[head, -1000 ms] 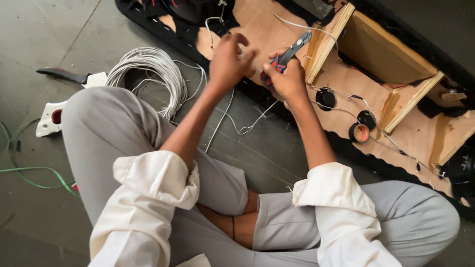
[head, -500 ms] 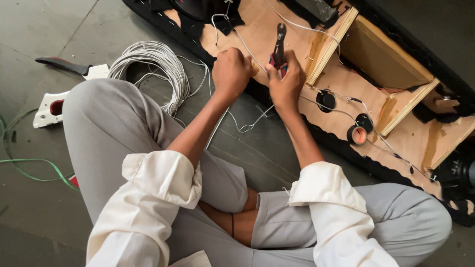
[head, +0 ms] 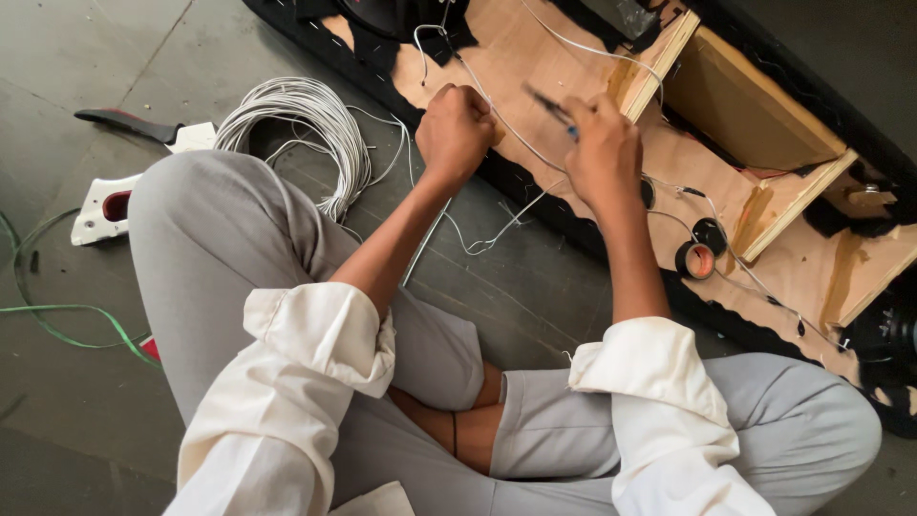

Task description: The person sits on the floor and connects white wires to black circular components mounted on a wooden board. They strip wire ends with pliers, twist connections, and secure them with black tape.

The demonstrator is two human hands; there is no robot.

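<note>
I sit cross-legged on the floor in front of a flat wooden panel (head: pixel 535 57) with black edging. My left hand (head: pixel 455 129) is a closed fist gripping a thin white wire (head: pixel 506 119) that runs across the panel. My right hand (head: pixel 602 158) holds a small plier-like tool (head: pixel 549 103) with a dark tip and blue-red grip, its tip by the same wire. The hands are about a hand's width apart over the panel's near edge.
A coil of white wire (head: pixel 306 119) lies on the floor to the left. A white and red tool (head: pixel 105 205) and a dark-handled blade (head: pixel 124 122) lie further left, with green wire (head: pixel 67 315). Rolls of black tape (head: pixel 697 253) rest on the panel beside wooden partitions (head: pixel 755 105).
My hands have moved apart. The right hand has swung the tool from upright to pointing left along the wire, and the left fist has pulled back to the left.
</note>
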